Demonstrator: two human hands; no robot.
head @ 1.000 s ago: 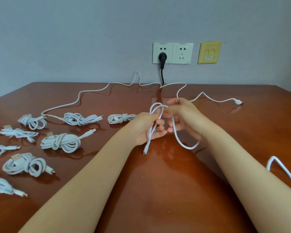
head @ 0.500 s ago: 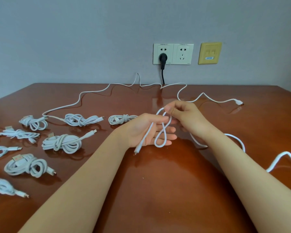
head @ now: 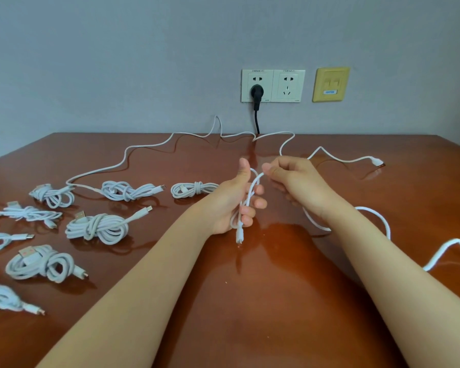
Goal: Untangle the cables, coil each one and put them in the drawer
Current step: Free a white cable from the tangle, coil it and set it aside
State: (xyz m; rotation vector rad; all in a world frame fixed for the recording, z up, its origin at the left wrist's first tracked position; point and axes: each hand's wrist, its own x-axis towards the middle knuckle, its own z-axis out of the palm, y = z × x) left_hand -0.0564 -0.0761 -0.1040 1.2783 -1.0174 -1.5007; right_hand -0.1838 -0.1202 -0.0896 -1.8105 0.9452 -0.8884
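- The left hand [head: 231,203] grips the white cable [head: 254,185]: its fingers curl round a few short loops, and the thumb stands up beside them.
- The right hand [head: 295,184] pinches the same cable just beside that thumb, at the top of the loops.
- The loops in the left hand have their long axis running from the far edge toward the near edge of the table [head: 250,314], tilted upward. The cable's connector [head: 239,236] hangs out below the fist and points down at the surface.
- Both hands are over the middle of the table and appear to be held above it rather than resting on it.
- From the right hand the uncoiled rest passes under the wrist, arcs across the surface toward the right edge and runs out of view. This coil looks barely begun.
- At least eight coiled cables [head: 98,227] lie apart from one another along the left side of the table, so that share of the work reads as done.
- One loose cable [head: 343,160] snakes along the far edge, and its end plug [head: 376,162] points toward the far right corner. It looks untangled but not yet coiled.
- No drawer is in view, so putting the cables away seems wholly left to do.
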